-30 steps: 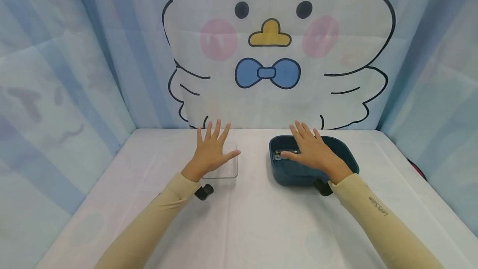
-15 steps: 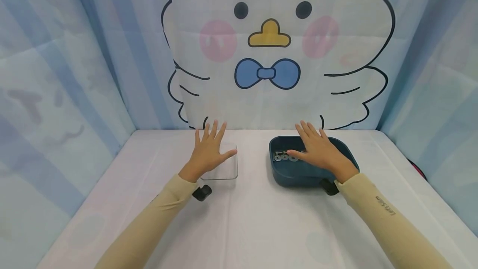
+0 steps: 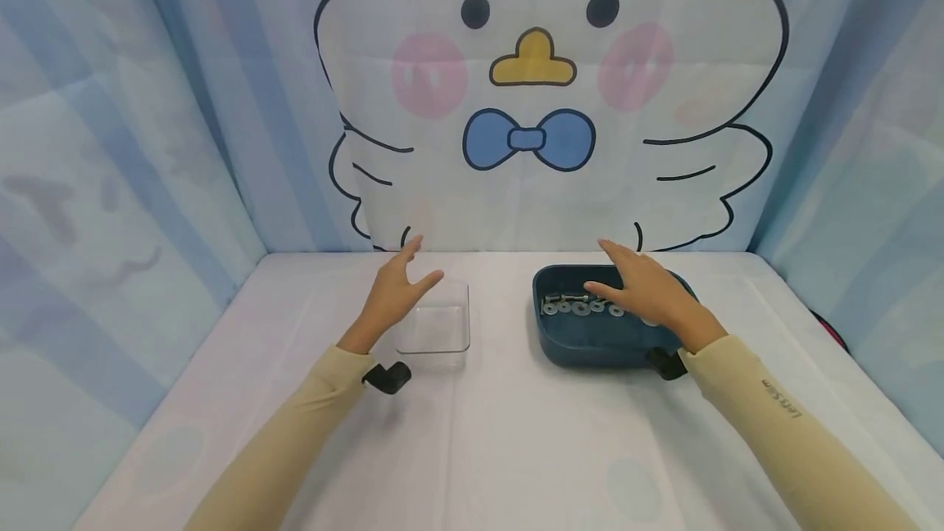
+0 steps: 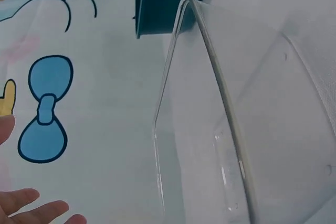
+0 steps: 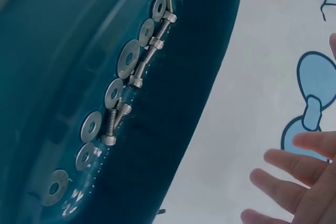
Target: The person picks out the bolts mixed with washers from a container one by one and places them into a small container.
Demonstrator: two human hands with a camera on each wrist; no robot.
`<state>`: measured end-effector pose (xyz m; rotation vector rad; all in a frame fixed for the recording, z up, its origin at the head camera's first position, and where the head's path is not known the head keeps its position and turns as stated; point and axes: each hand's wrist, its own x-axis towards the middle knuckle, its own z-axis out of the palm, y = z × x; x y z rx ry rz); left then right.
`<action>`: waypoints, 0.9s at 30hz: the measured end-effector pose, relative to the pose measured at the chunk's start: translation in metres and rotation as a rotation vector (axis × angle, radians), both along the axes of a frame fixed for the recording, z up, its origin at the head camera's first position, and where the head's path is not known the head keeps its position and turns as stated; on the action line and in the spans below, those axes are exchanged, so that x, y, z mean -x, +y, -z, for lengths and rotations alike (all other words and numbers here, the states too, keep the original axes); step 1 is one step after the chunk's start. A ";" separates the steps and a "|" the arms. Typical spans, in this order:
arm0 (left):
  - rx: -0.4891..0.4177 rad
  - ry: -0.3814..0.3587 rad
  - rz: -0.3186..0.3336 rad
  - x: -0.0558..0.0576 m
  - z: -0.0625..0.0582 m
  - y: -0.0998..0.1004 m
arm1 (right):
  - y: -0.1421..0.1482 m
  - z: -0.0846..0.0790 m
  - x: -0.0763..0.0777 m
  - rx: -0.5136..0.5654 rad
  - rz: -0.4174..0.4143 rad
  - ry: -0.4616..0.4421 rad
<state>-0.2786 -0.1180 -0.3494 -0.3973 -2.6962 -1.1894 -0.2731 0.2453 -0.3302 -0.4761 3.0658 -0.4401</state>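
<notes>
My left hand point(image 3: 391, 297) hovers over the left side of a clear plastic box point(image 3: 435, 352), thumb apart from the fingers and nothing held. The box's rim and walls point(image 4: 226, 98) fill much of the left wrist view. Above the right part of a dark blue tray point(image 3: 590, 351) is my right hand point(image 3: 649, 293), its thumb and fingers spread apart and holding nothing. Along the tray's far side lie several flat metal washers point(image 5: 124, 67) in a row, with several silver bolts point(image 5: 152, 53) beside them. My right hand and wrist cover the tray's right part in the head view.
A white cloth point(image 3: 516, 433) covers the table. Behind it hangs a curtain point(image 3: 531, 203) printed with a cartoon face and a blue bow tie. A black wrist camera point(image 3: 387, 378) sits under the left wrist, another point(image 3: 667, 363) under the right.
Both hands have turned from spread, palm-down poses to more sideways ones. My right hand has shifted right, uncovering more washers. The left hand has moved slightly left, showing more of the box.
</notes>
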 end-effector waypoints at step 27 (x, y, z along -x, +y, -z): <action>-0.348 -0.596 -0.210 0.013 0.015 -0.041 | 0.027 0.008 0.017 0.360 0.013 -0.187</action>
